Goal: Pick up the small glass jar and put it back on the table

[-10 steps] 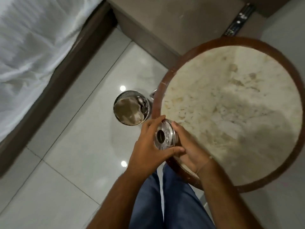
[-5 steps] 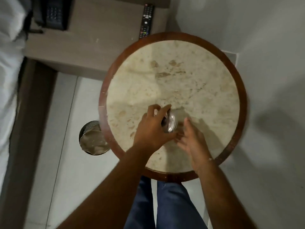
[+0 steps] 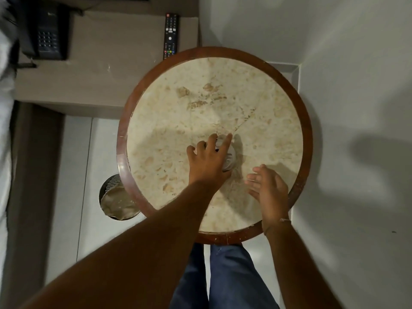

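Note:
The small glass jar point(image 3: 230, 157) sits near the middle of the round marble table point(image 3: 256, 103), mostly hidden under my left hand point(image 3: 208, 159). That hand lies over the jar from above, with its fingers curled around the jar's sides. Only the jar's right edge and part of its metal lid show. My right hand point(image 3: 268, 188) hovers to the right of the jar, apart from it, with the fingers spread and nothing in them.
A metal waste bin point(image 3: 117, 198) stands on the floor at the table's left edge. Beyond the table is a low bench with a TV remote point(image 3: 170, 35) and a black telephone point(image 3: 48, 40). A white wall rises on the right.
The jar went from the table's near edge to its middle, carried in my left hand. My right hand came off the jar and drew back to the right.

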A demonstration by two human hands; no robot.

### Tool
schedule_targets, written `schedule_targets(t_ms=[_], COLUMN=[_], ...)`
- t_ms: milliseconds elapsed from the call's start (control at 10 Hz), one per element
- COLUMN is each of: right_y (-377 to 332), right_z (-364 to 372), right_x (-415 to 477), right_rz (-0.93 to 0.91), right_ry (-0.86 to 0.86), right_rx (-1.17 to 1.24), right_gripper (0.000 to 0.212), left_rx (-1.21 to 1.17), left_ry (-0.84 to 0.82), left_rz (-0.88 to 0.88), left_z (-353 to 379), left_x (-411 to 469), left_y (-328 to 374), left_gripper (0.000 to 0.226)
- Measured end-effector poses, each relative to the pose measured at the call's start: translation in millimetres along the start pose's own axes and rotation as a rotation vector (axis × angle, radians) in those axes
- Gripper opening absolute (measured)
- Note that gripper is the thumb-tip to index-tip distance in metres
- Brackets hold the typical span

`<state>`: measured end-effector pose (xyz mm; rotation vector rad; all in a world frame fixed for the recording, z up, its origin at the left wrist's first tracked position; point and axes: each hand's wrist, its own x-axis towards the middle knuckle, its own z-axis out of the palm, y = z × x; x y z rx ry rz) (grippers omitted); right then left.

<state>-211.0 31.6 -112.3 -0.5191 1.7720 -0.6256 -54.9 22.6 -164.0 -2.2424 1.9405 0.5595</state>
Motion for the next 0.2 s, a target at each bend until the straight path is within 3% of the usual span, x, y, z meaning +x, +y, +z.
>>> schedule_targets(t_ms=[200], right_y=[-14.4], right_z=[23.8], right_x=[15.1], right_rz=[-0.310], right_ry=[-0.057], right_rx=[-0.297], right_gripper=[0.019], left_rx=[-0.004], left_ry=[-0.038], left_rz=[-0.018], left_z=[3.2], left_x=[-3.3], left_y=[-1.2], left_gripper=[0.117])
